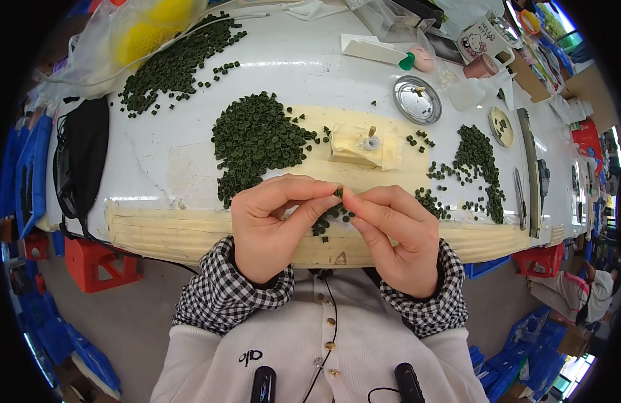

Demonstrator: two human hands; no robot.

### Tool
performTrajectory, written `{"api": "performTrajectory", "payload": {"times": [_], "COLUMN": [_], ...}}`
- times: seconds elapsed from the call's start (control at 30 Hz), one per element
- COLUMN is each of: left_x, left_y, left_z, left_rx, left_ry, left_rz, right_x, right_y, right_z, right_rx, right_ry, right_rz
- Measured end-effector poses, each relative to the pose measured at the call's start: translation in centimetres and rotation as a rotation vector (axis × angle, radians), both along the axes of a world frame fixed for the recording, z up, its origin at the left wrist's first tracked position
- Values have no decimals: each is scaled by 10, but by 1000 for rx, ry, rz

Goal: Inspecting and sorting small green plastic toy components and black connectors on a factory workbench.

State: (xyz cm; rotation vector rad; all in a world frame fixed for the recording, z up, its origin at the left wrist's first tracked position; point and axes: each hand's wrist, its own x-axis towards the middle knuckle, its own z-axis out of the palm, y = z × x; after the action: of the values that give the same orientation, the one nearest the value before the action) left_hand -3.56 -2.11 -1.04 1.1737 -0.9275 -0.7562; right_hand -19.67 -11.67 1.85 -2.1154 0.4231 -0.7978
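Close to the table's front edge my two hands meet at their fingertips. Between them is one small dark green cap-like part (338,193). My left hand (270,225) pinches it with thumb and forefinger, and my right hand (399,235) presses its fingertips against the other side. A big pile of similar green parts (257,138) lies just beyond my left hand. More loose parts (319,227) lie below the fingertips, partly hidden by them. Straight ahead stands a small block wrapped in cream tape (357,149), with a short metal pin (371,138) on top.
Further green heaps lie at the far left (166,77) and right (477,161). At the far right are a round metal dish (417,99), a white mug (480,41), tweezers (519,195) and a long metal bar (527,168). A black bag (85,154) hangs at the left edge.
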Motion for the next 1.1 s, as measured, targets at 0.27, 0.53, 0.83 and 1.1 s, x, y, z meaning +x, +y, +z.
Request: {"api": "performTrajectory", "payload": {"times": [0.27, 0.53, 0.83, 1.1], "left_x": [10, 12, 30, 34], "left_y": [16, 32, 34, 24], "left_z": [19, 11, 19, 18], "left_rx": [202, 223, 283, 354], "left_ry": [-254, -872, -953, -1075], "left_rz": [15, -7, 259, 312], "right_x": [-35, -41, -39, -32], "right_y": [-26, -21, -21, -10], "right_z": [10, -13, -14, -7], "right_rx": [-175, -481, -430, -305], "right_ry": [124, 358, 313, 119], "right_rz": [-325, -342, -360, -382]}}
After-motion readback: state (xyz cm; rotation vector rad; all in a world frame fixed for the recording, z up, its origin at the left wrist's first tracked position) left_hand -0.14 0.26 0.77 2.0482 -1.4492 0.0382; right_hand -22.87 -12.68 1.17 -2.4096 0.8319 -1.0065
